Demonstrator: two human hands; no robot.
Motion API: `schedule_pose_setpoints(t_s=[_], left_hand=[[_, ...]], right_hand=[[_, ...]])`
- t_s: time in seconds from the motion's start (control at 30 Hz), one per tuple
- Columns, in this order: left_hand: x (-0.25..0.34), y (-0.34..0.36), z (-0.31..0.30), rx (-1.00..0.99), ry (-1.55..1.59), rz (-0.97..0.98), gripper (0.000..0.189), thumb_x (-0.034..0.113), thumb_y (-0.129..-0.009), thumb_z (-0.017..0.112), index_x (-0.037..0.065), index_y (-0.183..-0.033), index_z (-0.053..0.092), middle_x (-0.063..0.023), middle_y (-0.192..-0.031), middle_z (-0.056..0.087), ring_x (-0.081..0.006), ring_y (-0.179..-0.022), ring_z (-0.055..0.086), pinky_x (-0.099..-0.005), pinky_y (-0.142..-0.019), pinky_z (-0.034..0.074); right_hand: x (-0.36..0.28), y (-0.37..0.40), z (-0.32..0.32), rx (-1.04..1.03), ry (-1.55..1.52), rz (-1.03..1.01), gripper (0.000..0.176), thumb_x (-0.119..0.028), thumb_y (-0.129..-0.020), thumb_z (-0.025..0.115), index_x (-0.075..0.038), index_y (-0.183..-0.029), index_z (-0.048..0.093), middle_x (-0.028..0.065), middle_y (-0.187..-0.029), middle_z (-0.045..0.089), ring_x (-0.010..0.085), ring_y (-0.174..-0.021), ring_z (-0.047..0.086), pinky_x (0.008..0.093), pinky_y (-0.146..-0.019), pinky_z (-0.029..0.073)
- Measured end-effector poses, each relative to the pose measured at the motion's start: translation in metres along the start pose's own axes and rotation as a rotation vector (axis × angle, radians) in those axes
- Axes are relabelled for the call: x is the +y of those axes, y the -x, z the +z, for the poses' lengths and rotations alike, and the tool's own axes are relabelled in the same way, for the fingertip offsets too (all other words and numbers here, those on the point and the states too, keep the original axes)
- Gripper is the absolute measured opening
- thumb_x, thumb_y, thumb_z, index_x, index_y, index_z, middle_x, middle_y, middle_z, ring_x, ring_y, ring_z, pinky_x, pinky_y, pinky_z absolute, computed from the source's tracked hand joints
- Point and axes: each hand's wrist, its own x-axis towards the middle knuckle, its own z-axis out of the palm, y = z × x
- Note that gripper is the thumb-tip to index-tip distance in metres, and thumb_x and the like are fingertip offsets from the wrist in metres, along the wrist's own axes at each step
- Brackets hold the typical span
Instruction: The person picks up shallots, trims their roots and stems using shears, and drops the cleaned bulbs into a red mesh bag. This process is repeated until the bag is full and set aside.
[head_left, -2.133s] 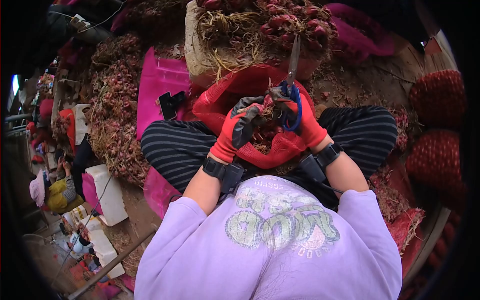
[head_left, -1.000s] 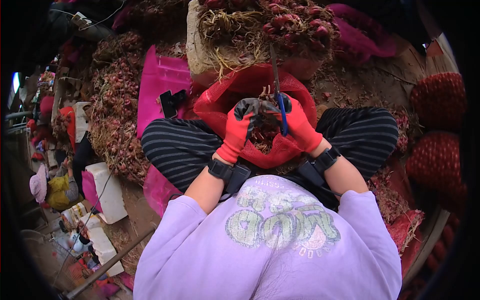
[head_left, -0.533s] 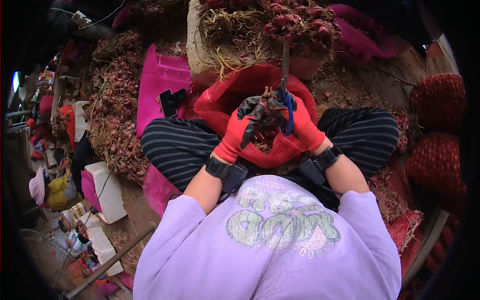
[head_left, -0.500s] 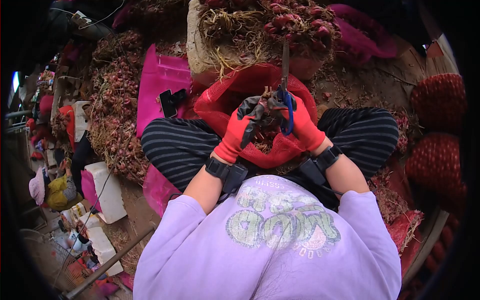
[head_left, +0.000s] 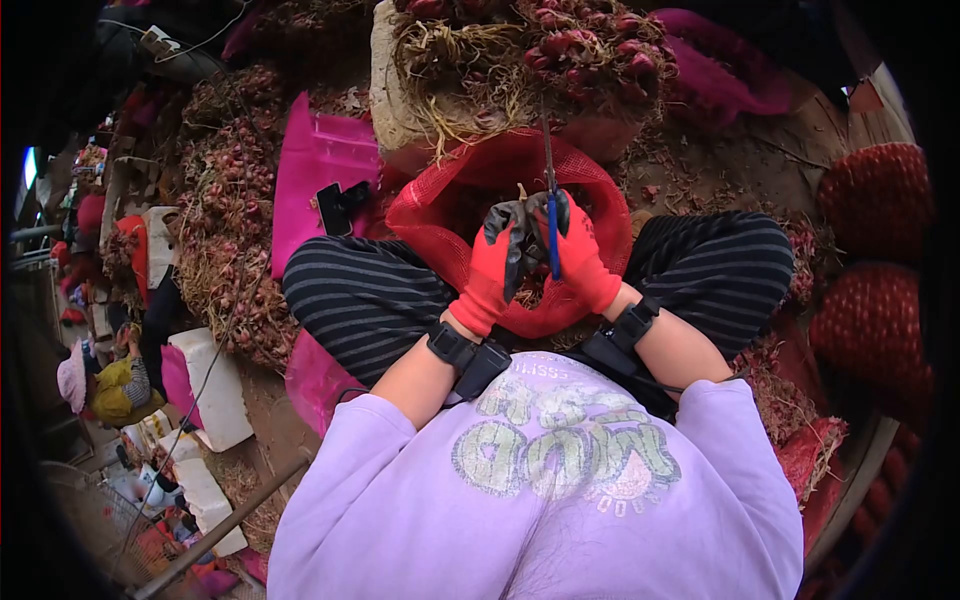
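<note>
In a red-and-black glove, my right hand (head_left: 582, 250) is closed on scissors with blue handles (head_left: 553, 235); their long metal blades (head_left: 547, 150) point away from me. Beside it, nearly touching, my left hand (head_left: 495, 255) wears a matching glove with its fingers pressed together. A short dry stem end (head_left: 521, 190) pokes up at its fingertips, apparently of a shallot whose bulb the glove hides. Both hands are over the mouth of a red mesh bag (head_left: 430, 205) between my crossed legs. Dry scraps and bulbs inside show only partly.
Ahead, bunches of shallots (head_left: 600, 50) with dry roots lie on a foam block (head_left: 385, 60). More shallots are heaped (head_left: 235, 220) at the left, by a pink sheet (head_left: 320, 160) with a phone (head_left: 333, 208). Filled red mesh sacks (head_left: 875, 200) stand right. Another person (head_left: 120, 385) sits far left.
Both hands have drawn slightly lower and closer together. The scissors have turned from leaning right to nearly upright, with the blades shifted left.
</note>
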Motion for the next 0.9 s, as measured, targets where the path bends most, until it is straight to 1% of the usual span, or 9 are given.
schedule_pose_setpoints(t_s=[0.03,0.13,0.33,0.4,0.53,0.63,0.7,0.8,0.9], left_hand=[[-0.004,0.000,-0.002,0.003,-0.044,0.033,0.021,0.019,-0.093,0.048,0.007,-0.110,0.050,0.0028,-0.080,0.054,-0.0036,-0.062,0.050,-0.0184,-0.052,0.042],[-0.020,-0.002,-0.010,0.019,-0.055,0.079,0.018,0.014,-0.093,0.048,0.007,-0.109,0.051,0.0001,-0.087,0.058,-0.0062,-0.066,0.056,-0.0205,-0.053,0.047],[-0.027,-0.004,-0.007,0.024,0.233,0.045,0.015,0.014,-0.091,0.050,0.008,-0.105,0.051,0.0009,-0.084,0.056,-0.0074,-0.065,0.056,-0.0214,-0.054,0.048],[-0.029,-0.011,-0.021,-0.052,0.211,0.008,0.014,0.014,-0.091,0.050,0.008,-0.103,0.051,0.0006,-0.084,0.056,-0.0081,-0.064,0.056,-0.0218,-0.054,0.048],[-0.014,-0.015,-0.001,0.078,0.046,0.007,0.013,0.015,-0.092,0.049,0.007,-0.103,0.051,-0.0006,-0.087,0.057,-0.0086,-0.067,0.057,-0.0226,-0.056,0.049],[-0.013,-0.015,-0.011,0.047,-0.046,-0.032,0.014,0.014,-0.092,0.048,0.006,-0.103,0.052,-0.0015,-0.090,0.059,-0.0095,-0.073,0.058,-0.0238,-0.061,0.050],[-0.034,-0.017,-0.024,0.035,-0.043,0.086,0.014,0.012,-0.092,0.048,0.005,-0.103,0.053,-0.0018,-0.092,0.059,-0.0100,-0.077,0.059,-0.0243,-0.065,0.051],[-0.034,-0.018,-0.014,0.135,-0.091,0.167,0.017,0.023,-0.094,0.049,0.007,-0.096,0.054,-0.0026,-0.085,0.058,-0.0096,-0.070,0.058,-0.0239,-0.059,0.050],[-0.019,-0.010,-0.005,0.123,0.087,0.119,0.016,0.020,-0.094,0.048,0.005,-0.098,0.053,-0.0030,-0.086,0.059,-0.0116,-0.072,0.058,-0.0246,-0.063,0.051]], right_hand=[[-0.004,0.000,0.001,-0.006,0.004,0.066,0.028,-0.013,-0.083,0.060,-0.001,-0.106,0.051,0.0175,-0.092,0.061,0.0339,-0.086,0.059,0.0364,-0.074,0.047],[0.005,-0.001,0.006,0.079,0.121,-0.020,0.023,-0.011,-0.084,0.059,-0.001,-0.103,0.051,0.0142,-0.088,0.061,0.0272,-0.079,0.061,0.0341,-0.070,0.048],[0.018,-0.007,0.008,0.058,-0.236,0.092,0.025,-0.008,-0.081,0.063,-0.002,-0.102,0.052,0.0112,-0.086,0.062,0.0159,-0.078,0.061,0.0297,-0.068,0.048],[0.011,-0.010,0.003,0.015,-0.110,0.048,0.026,-0.009,-0.081,0.063,-0.001,-0.103,0.051,0.0121,-0.087,0.062,0.0192,-0.079,0.062,0.0307,-0.069,0.048],[0.014,-0.010,0.003,0.067,0.167,-0.222,0.028,-0.012,-0.080,0.063,-0.002,-0.103,0.051,0.0132,-0.087,0.062,0.0263,-0.078,0.062,0.0338,-0.068,0.048],[0.026,-0.007,0.005,0.018,-0.088,0.032,0.028,-0.014,-0.079,0.063,-0.002,-0.101,0.051,0.0140,-0.086,0.061,0.0308,-0.079,0.061,0.0356,-0.069,0.047],[0.018,-0.008,0.005,0.003,-0.159,0.028,0.028,-0.014,-0.079,0.064,-0.002,-0.101,0.052,0.0129,-0.084,0.061,0.0282,-0.077,0.060,0.0347,-0.069,0.047],[0.030,-0.010,0.003,-0.011,-0.240,0.060,0.024,-0.012,-0.079,0.063,-0.002,-0.098,0.052,0.0090,-0.082,0.060,0.0217,-0.074,0.059,0.0327,-0.069,0.046],[0.075,-0.024,0.015,-0.018,-0.424,0.023,0.020,-0.011,-0.081,0.062,-0.001,-0.096,0.053,0.0042,-0.081,0.059,0.0145,-0.073,0.055,0.0304,-0.068,0.046]])
